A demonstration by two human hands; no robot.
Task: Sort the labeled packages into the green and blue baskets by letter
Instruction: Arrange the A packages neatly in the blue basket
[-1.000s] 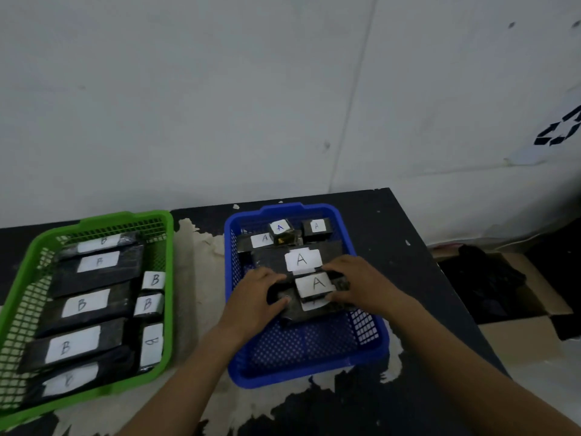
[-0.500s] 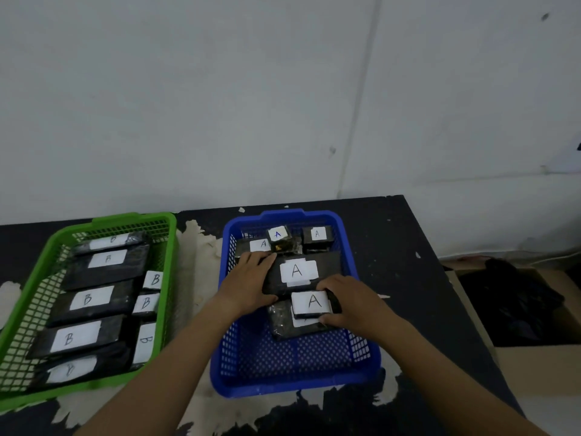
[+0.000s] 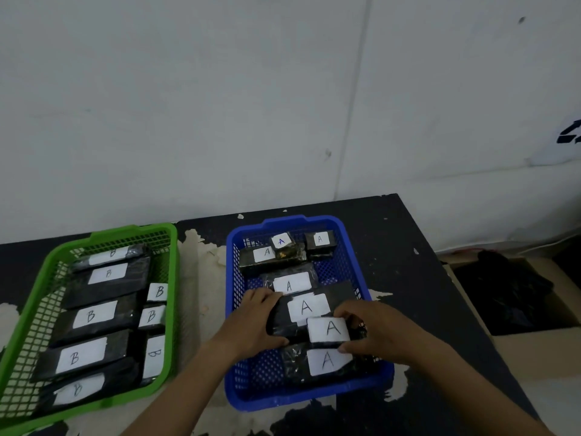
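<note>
A blue basket [image 3: 232, 265] holds several black packages with white labels marked A. My left hand [image 3: 251, 322] grips the left end of a long A package [image 3: 306, 306] in the basket's middle. My right hand [image 3: 374, 332] pinches a small A package [image 3: 328, 328] lying on top of it. Another A package [image 3: 327, 361] lies at the basket's front, and a further one [image 3: 290, 283] lies just behind the held one. To the left, a green basket [image 3: 171, 278] holds several black packages labeled B.
Both baskets sit on a dark table [image 3: 393, 247] with peeling pale patches, pushed against a white wall. An open cardboard box [image 3: 534, 344] with dark contents stands to the right, below the table's edge.
Both hands shifted packages inside the blue basket. The long A package has slid toward me, uncovering another A package behind it, and the small A package now lies above the front one.
</note>
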